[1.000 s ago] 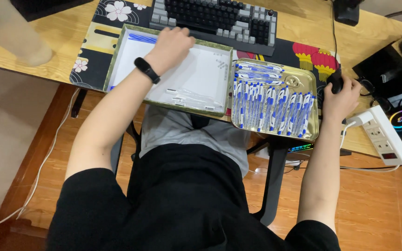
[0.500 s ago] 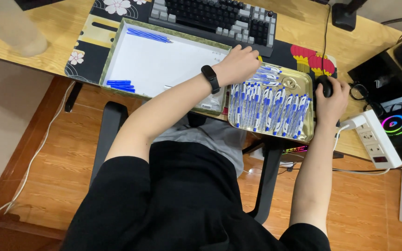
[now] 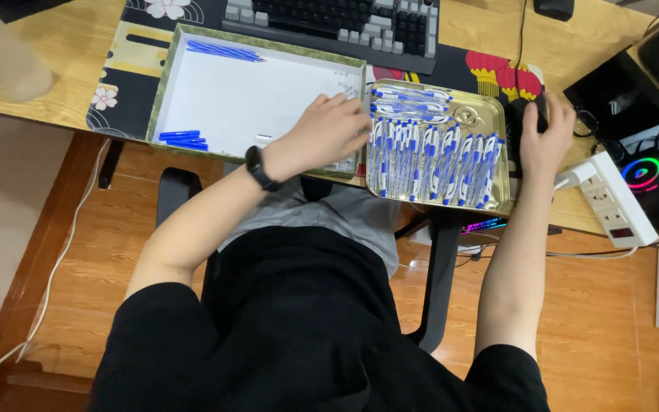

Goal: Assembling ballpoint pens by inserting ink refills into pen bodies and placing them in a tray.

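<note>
My left hand [image 3: 328, 131], with a black band on the wrist, lies over the right end of a white tray [image 3: 268, 103] with a green rim. Its curled fingers reach the left edge of a gold metal tray [image 3: 506, 164]. Whether it holds anything is hidden. The gold tray is packed with several blue-and-white pens [image 3: 436, 156] in rows. Two small piles of blue pen parts [image 3: 184, 140] lie in the white tray, the other blue pile [image 3: 226, 52] at its far side. My right hand [image 3: 547, 136] rests on a black mouse [image 3: 526, 116] beside the gold tray.
A grey and black keyboard [image 3: 337, 23] sits behind the trays on a dark patterned desk mat [image 3: 116, 84]. A white power strip [image 3: 608, 200] and a black device with a glowing ring [image 3: 646, 172] stand at the right. Below the wooden desk edge are my lap and chair.
My left hand has slid right, from the middle of the white tray to the gold tray's left edge. My right hand has stayed on the mouse.
</note>
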